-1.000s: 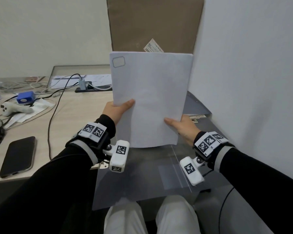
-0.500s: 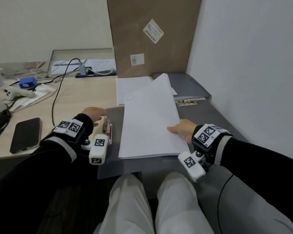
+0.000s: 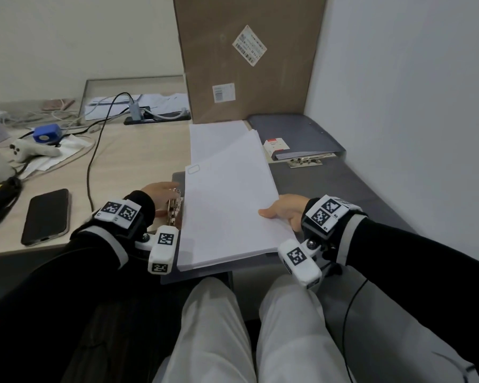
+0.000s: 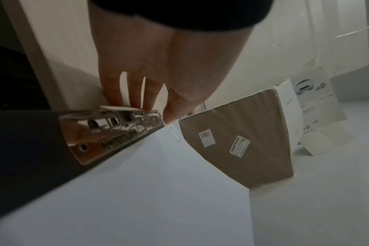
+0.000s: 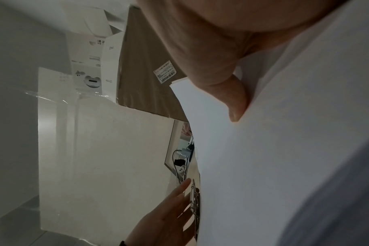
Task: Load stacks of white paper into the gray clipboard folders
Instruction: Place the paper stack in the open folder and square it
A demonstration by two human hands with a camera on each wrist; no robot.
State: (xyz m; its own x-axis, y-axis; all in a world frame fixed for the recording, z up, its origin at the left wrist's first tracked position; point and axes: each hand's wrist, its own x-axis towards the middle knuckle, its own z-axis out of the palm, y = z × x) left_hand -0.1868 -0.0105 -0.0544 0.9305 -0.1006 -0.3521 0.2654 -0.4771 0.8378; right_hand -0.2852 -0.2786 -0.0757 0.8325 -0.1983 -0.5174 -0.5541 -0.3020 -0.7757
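Note:
A stack of white paper (image 3: pixel 227 205) lies flat on the open gray clipboard folder (image 3: pixel 179 179), its left edge right beside the metal clip (image 3: pixel 174 210). My right hand (image 3: pixel 285 211) grips the stack's right edge, with the thumb (image 5: pixel 232 99) on top and the fingers hidden beneath. My left hand (image 3: pixel 161 187) rests on the clip with fairly straight fingers (image 4: pixel 116 93) that touch its lever (image 4: pixel 120 109). In the left wrist view the paper (image 4: pixel 158 191) reaches the clip's base. Whether the sheets lie under the clip is hidden.
A second paper stack (image 3: pixel 216 134) lies behind, and a shut gray folder (image 3: pixel 293 134) sits at the back right. A tall cardboard box (image 3: pixel 246 64) stands at the back against the wall. A phone (image 3: pixel 46 217), a black cable (image 3: pixel 90 167) and a controller (image 3: pixel 31 152) occupy the desk's left.
The stack, held upright by both hands a second ago, now lies flat on the folder. My left hand let go of it and moved to the clip. The stack slid left.

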